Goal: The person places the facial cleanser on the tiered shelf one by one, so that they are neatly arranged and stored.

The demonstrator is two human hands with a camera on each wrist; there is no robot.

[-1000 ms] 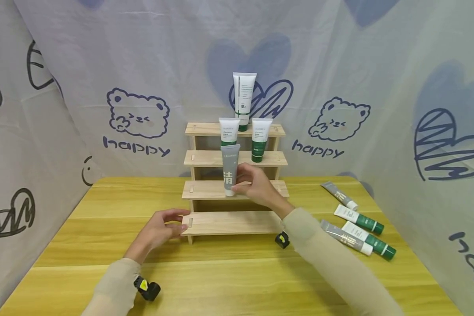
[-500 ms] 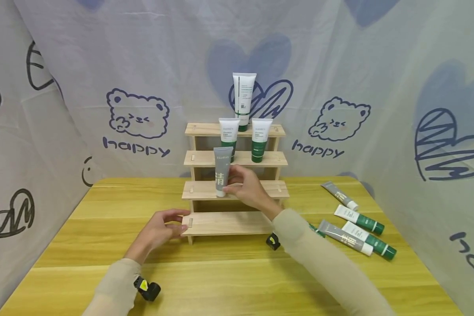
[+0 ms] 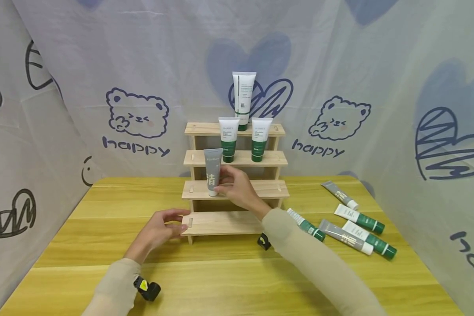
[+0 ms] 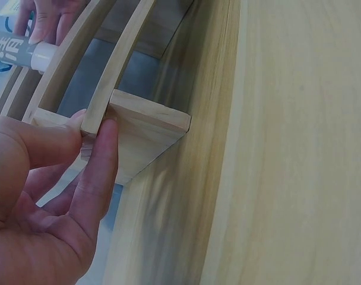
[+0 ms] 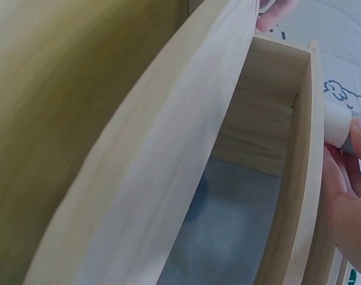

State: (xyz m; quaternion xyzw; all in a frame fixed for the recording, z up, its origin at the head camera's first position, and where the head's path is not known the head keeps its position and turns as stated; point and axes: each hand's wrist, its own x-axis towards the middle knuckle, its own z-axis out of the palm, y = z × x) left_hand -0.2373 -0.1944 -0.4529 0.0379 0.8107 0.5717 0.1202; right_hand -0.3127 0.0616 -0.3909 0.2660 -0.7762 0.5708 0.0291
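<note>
My right hand [image 3: 238,188] holds a grey squeeze tube [image 3: 213,166] upright, cap down, at the left part of the second-lowest step of a wooden tiered stand [image 3: 225,223]. In the right wrist view its white cap [image 5: 336,123] is close to that step's board; whether they touch I cannot tell. My left hand [image 3: 159,228] pinches the left end of the lowest board between thumb and fingers, plainly seen in the left wrist view. Two white-and-green tubes, one left [image 3: 228,138] and one right [image 3: 259,138], stand on the step above. A larger white tube [image 3: 243,98] stands on top.
On the table's right lie several loose tubes: a grey one [image 3: 337,194] at the back, white-and-green ones [image 3: 359,218] and another grey one [image 3: 345,237] nearer. A white-and-green tube [image 3: 307,224] lies by my right sleeve. Printed cloth [image 3: 150,52] hangs behind the table.
My right hand has moved left along the step with the grey tube. A white-and-green tube on the table has come out from behind the right sleeve. My left hand has stayed put.
</note>
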